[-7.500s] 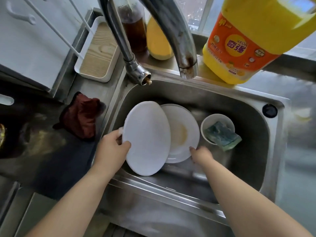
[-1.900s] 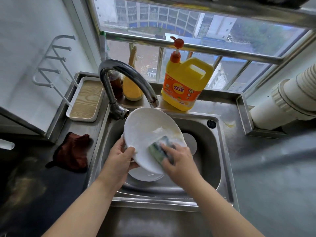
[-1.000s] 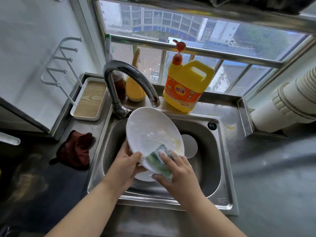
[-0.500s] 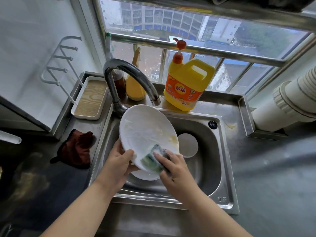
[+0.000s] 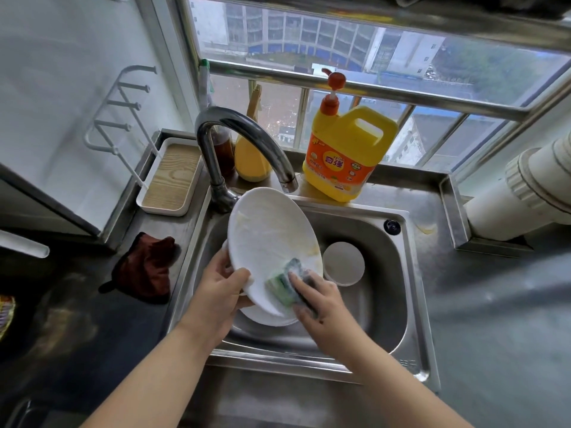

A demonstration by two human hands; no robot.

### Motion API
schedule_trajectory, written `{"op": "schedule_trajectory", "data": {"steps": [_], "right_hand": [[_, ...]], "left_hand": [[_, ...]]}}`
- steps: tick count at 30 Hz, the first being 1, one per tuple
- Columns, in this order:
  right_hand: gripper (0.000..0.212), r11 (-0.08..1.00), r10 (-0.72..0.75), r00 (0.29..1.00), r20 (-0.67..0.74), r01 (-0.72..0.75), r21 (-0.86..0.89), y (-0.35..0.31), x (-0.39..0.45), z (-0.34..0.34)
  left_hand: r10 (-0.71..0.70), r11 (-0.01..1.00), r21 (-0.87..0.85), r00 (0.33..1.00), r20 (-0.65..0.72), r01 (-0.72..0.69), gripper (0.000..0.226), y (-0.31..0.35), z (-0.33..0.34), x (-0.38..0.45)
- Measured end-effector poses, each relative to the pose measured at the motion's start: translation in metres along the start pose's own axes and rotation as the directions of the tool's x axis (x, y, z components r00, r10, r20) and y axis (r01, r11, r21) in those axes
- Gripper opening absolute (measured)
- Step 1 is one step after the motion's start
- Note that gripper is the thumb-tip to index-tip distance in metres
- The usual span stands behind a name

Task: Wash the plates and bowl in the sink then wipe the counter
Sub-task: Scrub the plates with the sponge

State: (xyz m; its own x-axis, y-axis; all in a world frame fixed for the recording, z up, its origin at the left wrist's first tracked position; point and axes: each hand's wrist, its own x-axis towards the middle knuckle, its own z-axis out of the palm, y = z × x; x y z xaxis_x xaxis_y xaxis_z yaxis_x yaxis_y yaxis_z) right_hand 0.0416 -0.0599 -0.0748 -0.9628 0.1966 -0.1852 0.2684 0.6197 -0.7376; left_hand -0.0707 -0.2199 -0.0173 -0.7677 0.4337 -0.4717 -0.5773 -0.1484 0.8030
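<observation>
sponge (image 5: 289, 284) has slid to the lower edge of the tilted plate (image 5: 268, 239) over the sink (image 5: 401, 273), right hand (image 5: 315, 299) gripping it, left hand (image 5: 221, 287) clasping the rim (yellow smears remain; second plate (image 5: 265, 316), bowl (image 5: 343, 263) below unwashed).

Behind the basin: yellow plastic detergent jug (image 5: 346, 156) with red pump, amber glass bottle (image 5: 223, 152), yellow-orange bottle (image 5: 251, 162). At left: white wood-grain-lined tray (image 5: 168, 177), white wall rack (image 5: 119, 109).

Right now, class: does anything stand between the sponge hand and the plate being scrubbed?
Only the sponge itself: the right hand presses it against the plate, which the left hand grips at its rim.
</observation>
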Motion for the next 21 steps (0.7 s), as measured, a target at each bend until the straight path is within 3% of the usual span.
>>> {"op": "schedule_trajectory", "data": {"steps": [6, 8, 13, 16, 21], "right_hand": [[0.048, 0.966, 0.187, 0.963, -0.193, -0.216, -0.142, 0.029, 0.03, -0.02], [0.051, 0.983, 0.158, 0.969, -0.192, -0.173, -0.061, 0.005, 0.029, -0.012], [0.049, 0.986, -0.034, 0.999, -0.032, 0.039, 0.163, -0.045, 0.001, 0.009], [0.053, 0.996, -0.079, 0.996, -0.038, 0.081, 0.036, -0.021, 0.008, -0.005], [0.047, 0.944, 0.143, 0.979, -0.142, -0.179, -0.278, 0.021, 0.033, -0.035]], "left_hand": [[-0.066, 0.998, -0.015, 0.998, 0.005, 0.066, 0.05, -0.002, 0.002, -0.001], [-0.058, 0.997, -0.053, 0.998, -0.015, 0.057, 0.044, -0.001, 0.004, 0.001], [-0.057, 0.993, -0.105, 0.997, -0.045, 0.053, 0.045, -0.002, -0.003, 0.006], [-0.068, 0.994, -0.085, 0.995, -0.072, 0.062, 0.044, -0.001, -0.008, 0.005], [-0.095, 0.996, 0.0, 0.995, -0.027, 0.095, 0.045, 0.005, -0.011, 0.004]]}}
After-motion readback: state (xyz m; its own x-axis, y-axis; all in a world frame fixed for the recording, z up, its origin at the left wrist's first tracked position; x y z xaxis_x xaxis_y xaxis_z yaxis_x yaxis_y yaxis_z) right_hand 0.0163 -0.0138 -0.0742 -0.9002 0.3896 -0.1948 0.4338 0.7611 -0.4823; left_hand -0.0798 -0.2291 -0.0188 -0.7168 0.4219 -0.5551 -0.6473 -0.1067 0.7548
